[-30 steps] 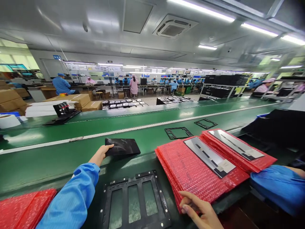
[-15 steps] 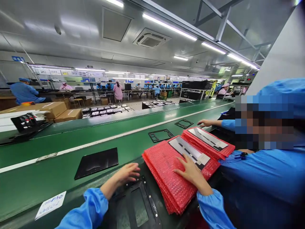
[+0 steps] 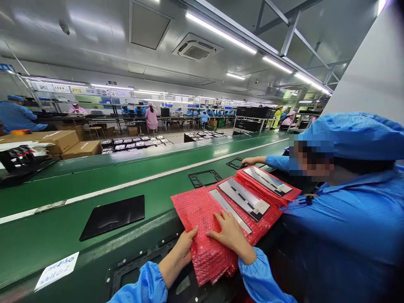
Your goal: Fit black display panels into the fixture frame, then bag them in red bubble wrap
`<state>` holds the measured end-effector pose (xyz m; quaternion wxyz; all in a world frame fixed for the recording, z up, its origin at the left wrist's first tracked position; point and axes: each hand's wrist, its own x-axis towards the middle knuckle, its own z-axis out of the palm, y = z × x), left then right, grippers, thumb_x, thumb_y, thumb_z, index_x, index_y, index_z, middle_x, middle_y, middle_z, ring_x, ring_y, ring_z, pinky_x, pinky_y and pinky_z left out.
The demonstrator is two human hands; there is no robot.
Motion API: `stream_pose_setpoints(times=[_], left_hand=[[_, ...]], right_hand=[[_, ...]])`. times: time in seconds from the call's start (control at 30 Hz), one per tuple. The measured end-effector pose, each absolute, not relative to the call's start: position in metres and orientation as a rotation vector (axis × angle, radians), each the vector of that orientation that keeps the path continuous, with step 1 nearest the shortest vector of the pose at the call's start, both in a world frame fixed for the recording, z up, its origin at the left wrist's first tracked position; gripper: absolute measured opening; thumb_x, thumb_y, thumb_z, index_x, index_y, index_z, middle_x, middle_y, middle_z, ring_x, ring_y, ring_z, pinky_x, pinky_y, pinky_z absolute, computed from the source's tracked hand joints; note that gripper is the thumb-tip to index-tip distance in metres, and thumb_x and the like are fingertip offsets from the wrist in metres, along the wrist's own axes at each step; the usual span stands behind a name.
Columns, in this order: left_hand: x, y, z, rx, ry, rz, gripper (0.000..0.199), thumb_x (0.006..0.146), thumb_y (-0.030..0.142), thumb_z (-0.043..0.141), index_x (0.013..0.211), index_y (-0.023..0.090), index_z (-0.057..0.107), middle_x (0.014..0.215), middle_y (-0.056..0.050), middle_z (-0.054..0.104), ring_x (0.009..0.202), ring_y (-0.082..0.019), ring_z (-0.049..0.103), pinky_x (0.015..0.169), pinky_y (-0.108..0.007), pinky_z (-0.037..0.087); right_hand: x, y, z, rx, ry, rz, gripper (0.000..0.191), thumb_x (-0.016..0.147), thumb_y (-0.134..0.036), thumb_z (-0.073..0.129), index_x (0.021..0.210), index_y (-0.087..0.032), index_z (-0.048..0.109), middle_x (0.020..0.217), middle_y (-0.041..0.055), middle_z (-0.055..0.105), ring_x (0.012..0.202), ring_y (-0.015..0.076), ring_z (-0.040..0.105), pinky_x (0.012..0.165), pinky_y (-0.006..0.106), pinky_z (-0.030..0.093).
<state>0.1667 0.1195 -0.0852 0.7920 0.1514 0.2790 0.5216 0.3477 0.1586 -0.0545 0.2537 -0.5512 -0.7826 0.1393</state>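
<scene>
1 sleeve point(image 3: 192, 206) is lying under the spread fingers of your right hand point(image 3: 232, 231), your left hand point(image 3: 181, 248) pinching its edge; uneven tugging is risking shifting the panel point(image 3: 224, 203) beside those fingers.

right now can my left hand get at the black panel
Probably yes: nothing covers the black panel or visibly blocks the way from your left hand, though that hand would first have to release the red bubble bag.
</scene>
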Motion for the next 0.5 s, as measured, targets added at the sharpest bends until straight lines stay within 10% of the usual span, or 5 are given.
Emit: stream_pose_setpoints(times=[0.2, 0.37, 0.5], left_hand=[[0.095, 0.063, -0.059, 0.267, 0.735, 1.174, 0.049, 0.075, 0.022, 0.074, 0.121, 0.01, 0.061, 0.1, -0.015, 0.075, 0.098, -0.032, 0.069, 0.094, -0.045, 0.052], [0.043, 0.0, -0.045, 0.253, 0.76, 1.17, 0.065, 0.068, 0.04, 0.078, 0.127, 0.021, 0.06, 0.108, -0.01, 0.074, 0.107, -0.035, 0.064, 0.1, -0.049, 0.048], [0.022, -0.027, -0.033, 0.244, 0.984, 1.332, 0.063, 0.07, 0.044, 0.074, 0.126, 0.021, 0.06, 0.106, -0.012, 0.074, 0.104, -0.037, 0.066, 0.093, -0.052, 0.052]], right_hand=[[0.321, 0.123, -0.064, -1.185, -1.877, 0.876, 0.052, 0.086, -0.046, 0.054, 0.133, -0.023, 0.051, 0.134, 0.0107, 0.055, 0.121, 0.0258, 0.052, 0.102, 0.042, 0.04], [0.275, 0.081, -0.053, -0.504, -1.156, 2.017, 0.052, 0.077, -0.034, 0.065, 0.127, -0.023, 0.056, 0.128, 0.0078, 0.062, 0.117, 0.0268, 0.057, 0.1, 0.043, 0.041], [0.242, 0.069, -0.051, -0.401, -1.077, 2.098, 0.055, 0.073, -0.032, 0.072, 0.124, -0.021, 0.057, 0.123, 0.0078, 0.065, 0.111, 0.0265, 0.061, 0.099, 0.043, 0.042]])
